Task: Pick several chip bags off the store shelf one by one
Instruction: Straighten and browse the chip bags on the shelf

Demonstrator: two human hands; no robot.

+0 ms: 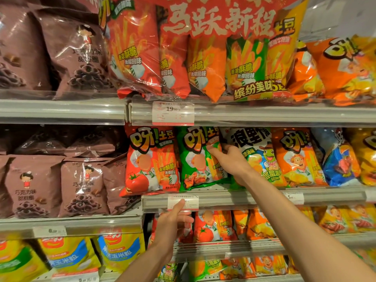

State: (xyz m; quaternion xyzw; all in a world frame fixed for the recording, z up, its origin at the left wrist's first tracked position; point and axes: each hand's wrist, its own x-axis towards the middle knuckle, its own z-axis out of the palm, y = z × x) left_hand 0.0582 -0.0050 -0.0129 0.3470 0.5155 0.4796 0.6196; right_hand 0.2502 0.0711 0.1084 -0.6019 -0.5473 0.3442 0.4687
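Observation:
On the middle shelf a green chip bag (195,159) stands upright between a red chip bag (150,159) and a white bag with a cartoon frog (256,153). My right hand (230,159) reaches up to the green bag's right edge. Its thumb lies on the front and its fingers slip behind, between the green and white bags, pinching the edge. My left hand (173,222) is lower, in front of the shelf below, holding nothing, with relaxed fingers and its thumb up by the price tag (183,201).
Orange (295,155) and blue (337,159) bags stand to the right. Brown snack bags (81,186) fill the left shelves. A large multipack (195,58) sits on the shelf above. The metal shelf rail (234,197) juts out under the bags, with more chip bags below.

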